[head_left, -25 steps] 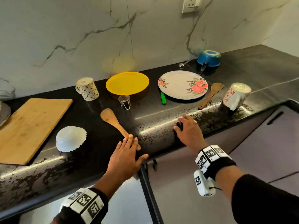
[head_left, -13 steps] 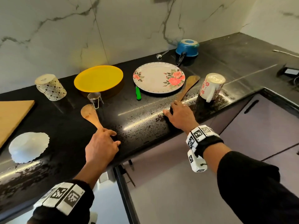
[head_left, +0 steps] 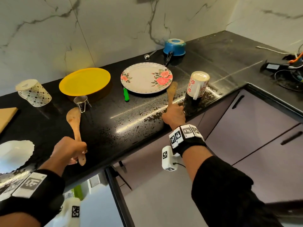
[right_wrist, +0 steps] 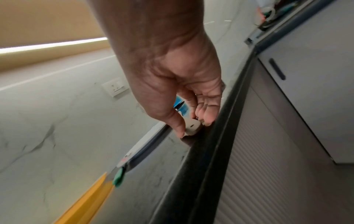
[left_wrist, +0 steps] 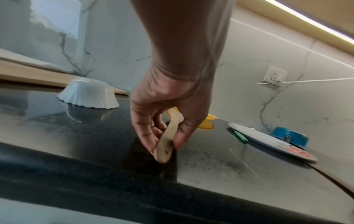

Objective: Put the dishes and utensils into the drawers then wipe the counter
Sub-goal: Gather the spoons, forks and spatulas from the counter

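Observation:
My left hand (head_left: 72, 150) (left_wrist: 166, 136) grips the handle of a wooden spatula (head_left: 74, 122) (left_wrist: 166, 145) near the front edge of the black counter (head_left: 114, 128); its blade lies flat beside a small steel cup (head_left: 80, 100). My right hand (head_left: 174, 114) (right_wrist: 191, 121) pinches the handle end of a second wooden spatula (head_left: 171, 91) (right_wrist: 192, 126), whose blade touches the floral plate (head_left: 146, 77). A yellow plate (head_left: 84, 82) sits on a brown bowl. A green-handled knife (head_left: 126, 95) pokes out from under the floral plate. Purple drawer fronts (head_left: 246, 128) below are closed.
Upside down on the counter stand a red-flowered mug (head_left: 197, 86), a patterned mug (head_left: 33, 93), a white scalloped bowl (head_left: 14, 153) and a blue saucepan (head_left: 175, 47), with a steel spoon (head_left: 148, 55) nearby. A wooden board (head_left: 6, 117) lies at left; cables and a device (head_left: 278, 68) at right.
My left hand went from lying flat over the spatula handle to curling round it. My right hand slid right along the counter edge and took hold of the second spatula's handle.

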Demonstrator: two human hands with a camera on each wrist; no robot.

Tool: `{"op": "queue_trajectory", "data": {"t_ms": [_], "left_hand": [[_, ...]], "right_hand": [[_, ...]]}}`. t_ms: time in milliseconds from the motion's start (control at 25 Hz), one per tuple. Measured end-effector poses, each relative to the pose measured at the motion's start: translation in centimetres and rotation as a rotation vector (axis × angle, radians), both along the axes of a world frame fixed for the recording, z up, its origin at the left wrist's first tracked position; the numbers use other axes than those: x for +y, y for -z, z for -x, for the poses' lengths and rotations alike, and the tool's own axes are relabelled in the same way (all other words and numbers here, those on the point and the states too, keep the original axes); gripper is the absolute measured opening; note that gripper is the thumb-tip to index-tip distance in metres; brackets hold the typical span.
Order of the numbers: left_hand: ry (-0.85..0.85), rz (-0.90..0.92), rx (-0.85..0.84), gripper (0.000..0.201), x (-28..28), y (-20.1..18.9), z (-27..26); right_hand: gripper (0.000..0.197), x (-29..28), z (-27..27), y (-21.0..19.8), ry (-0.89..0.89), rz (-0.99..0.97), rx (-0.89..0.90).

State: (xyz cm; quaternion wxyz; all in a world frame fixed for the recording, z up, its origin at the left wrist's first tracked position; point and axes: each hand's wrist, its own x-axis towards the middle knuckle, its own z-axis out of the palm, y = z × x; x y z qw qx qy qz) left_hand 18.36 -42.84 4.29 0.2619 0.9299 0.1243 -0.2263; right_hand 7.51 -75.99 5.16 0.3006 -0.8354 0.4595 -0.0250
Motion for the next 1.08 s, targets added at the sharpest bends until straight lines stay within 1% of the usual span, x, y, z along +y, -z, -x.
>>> {"op": "queue_trajectory", "data": {"t_ms": [80, 160, 240, 280, 320, 360, 440, 520, 600, 680, 800, 880, 960, 1080], "left_hand": [[-0.041, 0.045, 0.047, 0.017, 1.2, 0.0, 0.4], [-0.052, 0.046, 0.032, 0.019, 1.9, 0.1, 1.1], [-0.11, 0.137, 0.006, 0.014, 2.4, 0.2, 2.0], [-0.136, 0.185, -0.049, 0.01, 2.7, 0.5, 2.3], [-0.125, 0.202, -0.116, 0.011, 3.4, 0.9, 2.2], [-0.1, 0.222, -0.189, 0.016, 4.4, 1.5, 2.2], [-0.071, 0.301, -0.299, 0.023, 5.1, 1.0, 3.5], [-0.081, 0.513, -0.352, 0.024, 5.1, -1.1, 6.5], [-0.033, 0.718, -0.332, 0.019, 5.5, -3.3, 10.1], [0.025, 0.866, -0.3, 0.024, 6.8, -5.5, 13.8], [0.048, 0.955, -0.262, 0.029, 10.1, -7.0, 18.1], [0.042, 0.993, -0.242, 0.029, 13.7, -7.1, 21.0], [0.075, 1.002, -0.222, 0.027, 17.8, -7.0, 24.1], [0.08, 1.02, -0.159, 0.019, 24.0, -5.9, 28.4]], "right_hand": [[0.044, -0.1, 0.6, 0.0, 0.035, -0.07, -0.041], [0.038, 0.0, 1.2, 0.3, 0.059, -0.127, -0.071], [0.034, 0.1, 2.0, 0.4, 0.055, -0.197, -0.059], [0.033, 0.2, 2.6, 0.4, 0.055, -0.278, -0.072], [0.033, 0.4, 3.2, 0.5, 0.055, -0.398, -0.113], [0.035, 1.0, 4.3, 0.4, 0.055, -0.53, -0.186], [0.034, 2.1, 6.5, -0.1, 0.041, -0.752, -0.402], [0.03, 4.1, 8.7, -1.2, 0.02, -0.879, -0.597], [0.033, 7.2, 11.1, -3.3, -0.034, -0.923, -0.695], [0.042, 11.1, 13.6, -5.6, -0.155, -0.935, -0.747], [0.049, 17.3, 16.9, -7.8, -0.352, -0.986, -0.777], [0.052, 22.5, 18.5, -8.3, -0.423, -1.021, -0.762], [0.048, 28.0, 19.5, -7.9, -0.445, -1.039, -0.714], [0.036, 35.7, 20.3, -6.4, -0.47, -1.086, -0.628]]}}
